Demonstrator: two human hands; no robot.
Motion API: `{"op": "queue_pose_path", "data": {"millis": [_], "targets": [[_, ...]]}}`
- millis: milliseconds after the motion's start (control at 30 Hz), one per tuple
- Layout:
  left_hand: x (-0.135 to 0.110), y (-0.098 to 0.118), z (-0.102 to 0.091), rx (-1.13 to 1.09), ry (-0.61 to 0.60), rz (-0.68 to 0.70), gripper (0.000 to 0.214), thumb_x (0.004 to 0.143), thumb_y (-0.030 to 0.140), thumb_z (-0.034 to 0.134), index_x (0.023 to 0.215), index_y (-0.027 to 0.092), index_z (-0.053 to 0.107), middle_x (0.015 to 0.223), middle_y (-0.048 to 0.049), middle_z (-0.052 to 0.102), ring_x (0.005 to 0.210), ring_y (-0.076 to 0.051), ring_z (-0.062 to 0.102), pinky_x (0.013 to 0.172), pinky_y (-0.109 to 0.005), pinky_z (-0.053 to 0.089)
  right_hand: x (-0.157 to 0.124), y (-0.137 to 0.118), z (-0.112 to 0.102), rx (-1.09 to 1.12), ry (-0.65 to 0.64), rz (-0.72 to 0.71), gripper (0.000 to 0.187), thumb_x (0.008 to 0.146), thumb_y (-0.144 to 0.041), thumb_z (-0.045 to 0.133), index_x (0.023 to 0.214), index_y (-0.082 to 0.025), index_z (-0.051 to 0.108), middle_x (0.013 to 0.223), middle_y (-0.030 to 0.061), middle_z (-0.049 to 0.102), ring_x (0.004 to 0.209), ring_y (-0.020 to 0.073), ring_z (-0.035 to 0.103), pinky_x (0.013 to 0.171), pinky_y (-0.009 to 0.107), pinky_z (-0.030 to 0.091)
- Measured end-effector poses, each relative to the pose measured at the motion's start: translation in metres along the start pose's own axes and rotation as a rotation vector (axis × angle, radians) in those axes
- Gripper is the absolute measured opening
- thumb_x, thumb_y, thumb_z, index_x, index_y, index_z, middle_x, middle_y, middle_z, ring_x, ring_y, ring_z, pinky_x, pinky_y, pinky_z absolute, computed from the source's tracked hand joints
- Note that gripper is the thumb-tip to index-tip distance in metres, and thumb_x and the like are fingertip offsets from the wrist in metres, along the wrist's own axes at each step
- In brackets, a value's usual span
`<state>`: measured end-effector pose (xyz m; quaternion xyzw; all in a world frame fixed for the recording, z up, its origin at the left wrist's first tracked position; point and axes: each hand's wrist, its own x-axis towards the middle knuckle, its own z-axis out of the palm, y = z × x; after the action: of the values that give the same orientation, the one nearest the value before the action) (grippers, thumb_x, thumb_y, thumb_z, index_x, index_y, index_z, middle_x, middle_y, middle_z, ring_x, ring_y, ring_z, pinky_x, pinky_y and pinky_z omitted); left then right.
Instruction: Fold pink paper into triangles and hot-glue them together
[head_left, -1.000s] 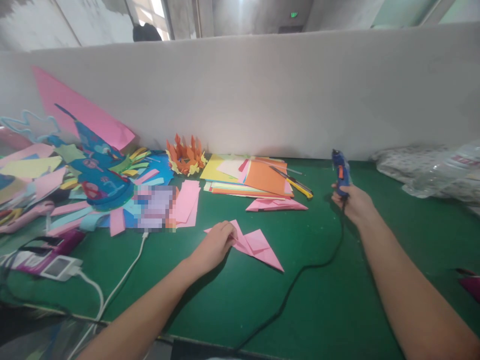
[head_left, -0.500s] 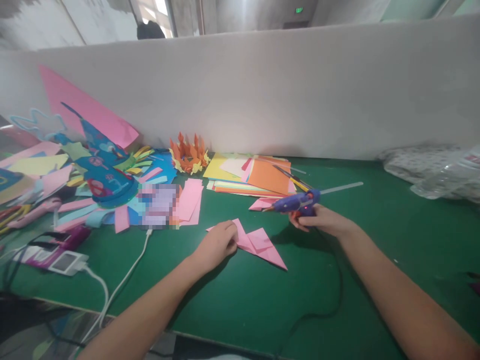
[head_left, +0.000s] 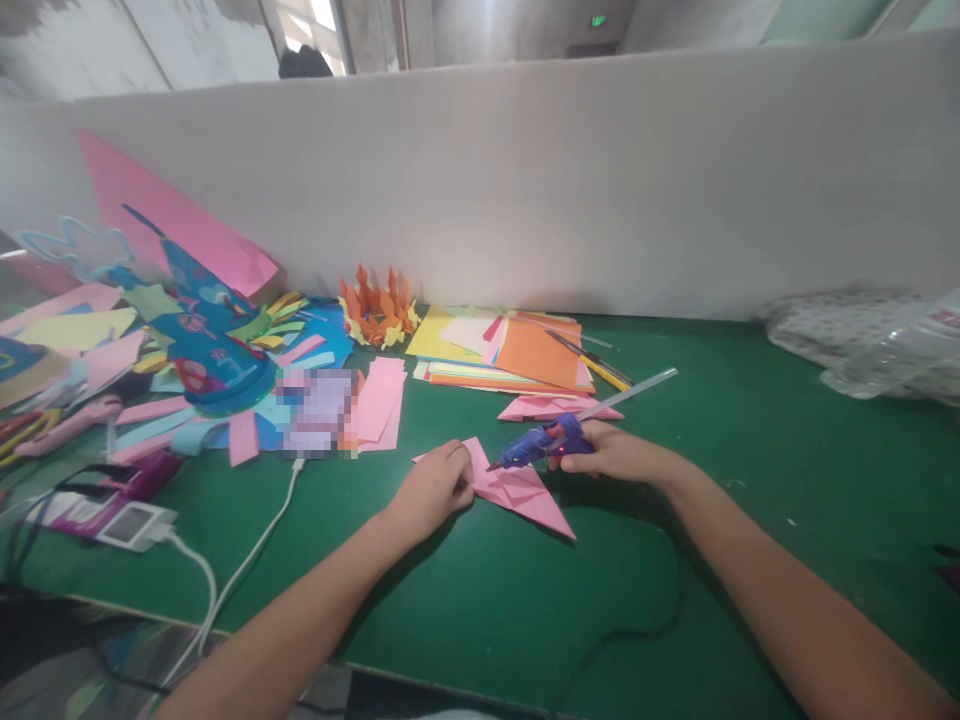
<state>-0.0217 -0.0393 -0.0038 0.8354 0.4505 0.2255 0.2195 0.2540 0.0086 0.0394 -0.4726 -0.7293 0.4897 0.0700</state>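
My right hand (head_left: 611, 452) is closed around a blue glue gun (head_left: 544, 440), with a clear glue stick (head_left: 637, 390) jutting from its back end. The gun's nozzle points down and left, at or just above a folded pink paper (head_left: 540, 497) on the green table. At that paper's left part, my left hand (head_left: 439, 482) grips it with curled fingers. Part of the paper lies hidden under those fingers. Just behind the gun lies a second folded pink paper (head_left: 525, 408).
Stacked coloured paper (head_left: 536, 355) and a yellow-black cutter (head_left: 600, 368) lie behind. An orange paper crown (head_left: 379, 310) stands left of them, beside blue cone hats (head_left: 217, 365). A power strip (head_left: 112, 520) sits at left, a plastic bottle (head_left: 900, 345) at right. The gun's black cord (head_left: 637, 632) trails forward.
My right hand has brought the glue gun left and down, so its nozzle is now over the pink paper. The left hand has stayed in place.
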Motion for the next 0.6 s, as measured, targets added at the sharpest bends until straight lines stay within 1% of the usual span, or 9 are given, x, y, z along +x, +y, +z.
{"op": "queue_pose_path", "data": {"millis": [100,167,200,300,467,600], "targets": [[0.0,0.001,-0.001,-0.006,-0.003,-0.011,0.02,0.066,0.0,0.05,0.069,0.018,0.041,0.079,-0.0017,0.052,0.072,-0.014,0.05,0.065,-0.025,0.039,-0.002,-0.007,0.0,-0.023,-0.017,-0.065,0.05,0.071,-0.055,0.062,0.105,-0.019,0.066,0.095,0.0043,0.066,0.086,0.0236,0.059,0.073,0.032,0.046],[0.0,0.0,-0.001,-0.021,0.005,0.001,0.02,0.066,0.0,0.05,0.068,0.018,0.041,0.079,-0.0014,0.052,0.072,-0.014,0.05,0.066,-0.024,0.039,-0.003,-0.011,0.001,-0.031,-0.035,-0.113,0.049,0.072,-0.055,0.062,0.105,-0.019,0.066,0.1,0.0041,0.066,0.094,0.0254,0.057,0.082,0.033,0.044],[0.0,0.0,-0.001,-0.029,0.011,0.005,0.02,0.066,0.001,0.051,0.068,0.018,0.041,0.079,-0.0012,0.051,0.072,-0.014,0.05,0.066,-0.024,0.039,-0.003,-0.013,0.002,-0.037,-0.05,-0.124,0.049,0.073,-0.055,0.06,0.105,-0.019,0.066,0.101,0.004,0.066,0.096,0.0255,0.057,0.084,0.034,0.043],[0.0,0.0,0.0,-0.043,0.019,-0.001,0.02,0.066,0.0,0.051,0.069,0.018,0.042,0.079,-0.0012,0.051,0.071,-0.013,0.05,0.065,-0.024,0.039,-0.002,-0.015,0.004,-0.074,-0.083,-0.128,0.049,0.075,-0.057,0.057,0.103,-0.018,0.066,0.101,0.0035,0.065,0.094,0.0246,0.057,0.084,0.033,0.042],[-0.001,-0.001,0.001,-0.051,0.018,-0.009,0.019,0.067,0.001,0.051,0.069,0.018,0.043,0.08,-0.0018,0.052,0.071,-0.013,0.05,0.065,-0.024,0.039,-0.002,-0.015,0.004,-0.105,-0.078,-0.147,0.048,0.078,-0.056,0.055,0.106,-0.018,0.064,0.103,0.0044,0.064,0.096,0.0245,0.056,0.085,0.034,0.042],[0.0,0.001,0.0,-0.046,0.021,-0.026,0.019,0.066,0.001,0.051,0.069,0.018,0.043,0.079,-0.0016,0.052,0.071,-0.013,0.05,0.065,-0.024,0.039,-0.003,-0.017,0.002,-0.121,-0.079,-0.158,0.048,0.078,-0.056,0.054,0.106,-0.018,0.064,0.101,0.0041,0.064,0.094,0.0246,0.056,0.083,0.033,0.042]]}}
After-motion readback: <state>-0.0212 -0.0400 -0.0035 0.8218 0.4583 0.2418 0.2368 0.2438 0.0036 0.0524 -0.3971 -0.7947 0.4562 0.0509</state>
